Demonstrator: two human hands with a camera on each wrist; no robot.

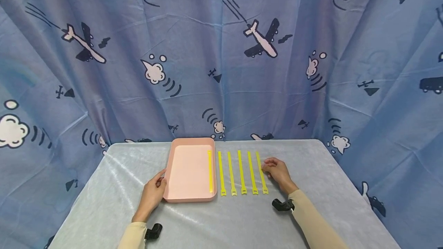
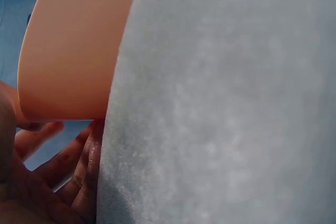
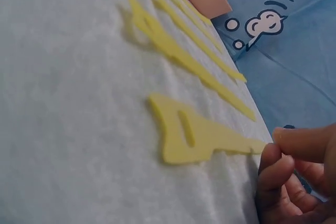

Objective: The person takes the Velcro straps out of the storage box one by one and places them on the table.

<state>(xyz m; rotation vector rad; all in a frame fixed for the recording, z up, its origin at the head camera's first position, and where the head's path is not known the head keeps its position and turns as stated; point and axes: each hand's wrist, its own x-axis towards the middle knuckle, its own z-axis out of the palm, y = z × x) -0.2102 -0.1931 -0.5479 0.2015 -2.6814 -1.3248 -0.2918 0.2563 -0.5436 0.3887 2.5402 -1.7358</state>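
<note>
A pink tray [image 1: 192, 172] lies on the table, and my left hand [image 1: 152, 192] holds its left side, the thumb at the rim and the fingers against the outer wall. Beside the tray, several yellow slotted cable straps [image 1: 242, 172] lie in a row, their wide slotted heads toward me. Another yellow strap [image 1: 210, 171] lies inside the tray along its right wall. With thumb and forefinger, my right hand [image 1: 278, 172] pinches the rightmost cable strap [image 3: 184, 135] partway along its length; the fingers hide its thin end in the right wrist view.
A pale grey cloth [image 1: 249, 222] covers the table. Behind its far edge hangs a blue curtain [image 1: 194, 99] printed with planes and clouds. Black wrist cameras [image 1: 283, 205] sit on both forearms over beige sleeves.
</note>
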